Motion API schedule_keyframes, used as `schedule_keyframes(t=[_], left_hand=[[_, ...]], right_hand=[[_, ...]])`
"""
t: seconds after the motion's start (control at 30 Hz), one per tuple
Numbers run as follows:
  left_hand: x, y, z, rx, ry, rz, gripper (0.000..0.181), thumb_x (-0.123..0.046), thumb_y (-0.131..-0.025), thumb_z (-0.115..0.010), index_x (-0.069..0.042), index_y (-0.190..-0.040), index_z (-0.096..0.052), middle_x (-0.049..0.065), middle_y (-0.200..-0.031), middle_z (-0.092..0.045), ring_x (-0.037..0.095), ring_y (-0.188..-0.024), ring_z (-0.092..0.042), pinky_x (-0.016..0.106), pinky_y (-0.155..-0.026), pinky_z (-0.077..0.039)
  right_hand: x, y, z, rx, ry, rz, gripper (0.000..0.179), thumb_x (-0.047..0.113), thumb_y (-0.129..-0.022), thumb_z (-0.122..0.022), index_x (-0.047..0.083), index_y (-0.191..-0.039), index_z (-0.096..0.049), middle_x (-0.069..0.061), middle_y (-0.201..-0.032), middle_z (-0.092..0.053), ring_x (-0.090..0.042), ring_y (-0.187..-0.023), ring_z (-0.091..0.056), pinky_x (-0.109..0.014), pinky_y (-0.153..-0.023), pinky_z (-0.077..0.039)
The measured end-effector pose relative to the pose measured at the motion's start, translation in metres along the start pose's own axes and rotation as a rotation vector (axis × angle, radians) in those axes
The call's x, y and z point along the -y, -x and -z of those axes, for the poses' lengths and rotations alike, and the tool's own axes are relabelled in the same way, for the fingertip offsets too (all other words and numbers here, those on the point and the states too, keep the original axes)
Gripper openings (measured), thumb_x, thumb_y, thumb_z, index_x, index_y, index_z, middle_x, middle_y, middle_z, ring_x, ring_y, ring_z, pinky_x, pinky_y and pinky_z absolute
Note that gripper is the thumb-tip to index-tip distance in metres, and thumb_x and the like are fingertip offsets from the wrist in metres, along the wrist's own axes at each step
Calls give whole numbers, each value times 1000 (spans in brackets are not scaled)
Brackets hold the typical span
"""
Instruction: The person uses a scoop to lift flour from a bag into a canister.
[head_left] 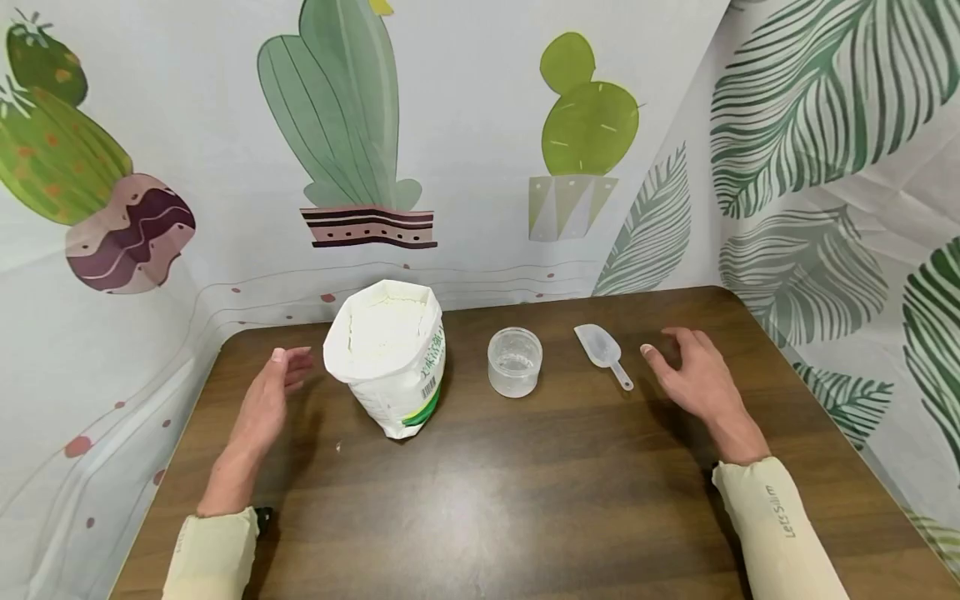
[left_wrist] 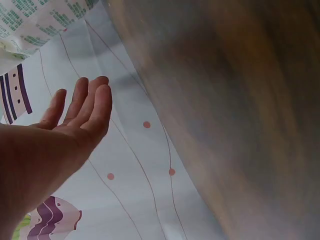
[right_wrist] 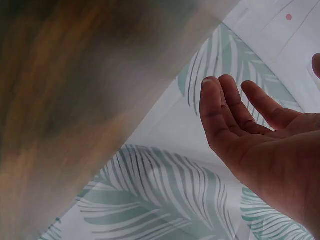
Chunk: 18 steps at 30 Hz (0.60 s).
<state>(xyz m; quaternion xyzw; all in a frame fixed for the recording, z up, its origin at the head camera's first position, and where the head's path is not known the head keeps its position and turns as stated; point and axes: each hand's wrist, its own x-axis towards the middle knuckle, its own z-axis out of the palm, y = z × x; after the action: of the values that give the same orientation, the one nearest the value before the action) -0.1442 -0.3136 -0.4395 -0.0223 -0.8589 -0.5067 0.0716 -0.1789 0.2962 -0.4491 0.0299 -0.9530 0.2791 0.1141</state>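
An opened white bag of white powder (head_left: 386, 358) stands on the table, its top edge folded outward. Just left of it is my left hand (head_left: 264, 398), apart from the bag, fingers loosely bent and holding nothing. In the left wrist view the bag (left_wrist: 40, 25) shows at the upper left, beyond the left hand (left_wrist: 75, 120). A clear round plastic tub (head_left: 514, 363) sits in the middle. To its right lies a translucent scoop (head_left: 600, 347), handle toward the front. My right hand (head_left: 697, 375) is right of the scoop, not touching it; the right wrist view shows that hand (right_wrist: 260, 135) with relaxed fingers.
The brown wooden table (head_left: 465, 500) has a rounded far right corner. Behind it and at both sides hangs a white cloth (head_left: 480, 125) printed with cacti and leaves. A small pale speck (head_left: 338, 447) lies near the bag.
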Motion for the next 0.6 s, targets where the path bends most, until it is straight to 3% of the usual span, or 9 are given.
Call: schedule_keyframes(t=[0.13, 0.33, 0.6], left_hand=[[-1, 1, -3, 58, 83, -15, 73, -46, -116, -11, 8, -154, -41, 33, -149, -49, 17, -130, -56, 18, -105, -46], [-4, 3, -11, 161, 171, -59, 66, -43, -116, -20, 6, -160, -27, 30, -156, -38, 7, -132, -49, 19, -108, -43], [-2, 5, -17, 218, 249, -110, 60, -29, -116, -39, -1, -164, -16, 19, -154, -29, 6, -132, -50, 19, -107, -47]], right_hand=[[2, 1, -3, -5, -3, 2, 56, 41, -106, -60, -8, -132, -60, -25, -111, -62, -42, -105, -56, -60, -89, -45], [4, 1, -7, 12, -21, 18, 50, 38, -105, -62, -8, -125, -63, -19, -102, -66, -36, -95, -62, -52, -84, -48], [11, 1, -14, 53, -35, 11, 46, 35, -106, -61, -8, -121, -64, -17, -99, -69, -33, -91, -67, -51, -83, -51]])
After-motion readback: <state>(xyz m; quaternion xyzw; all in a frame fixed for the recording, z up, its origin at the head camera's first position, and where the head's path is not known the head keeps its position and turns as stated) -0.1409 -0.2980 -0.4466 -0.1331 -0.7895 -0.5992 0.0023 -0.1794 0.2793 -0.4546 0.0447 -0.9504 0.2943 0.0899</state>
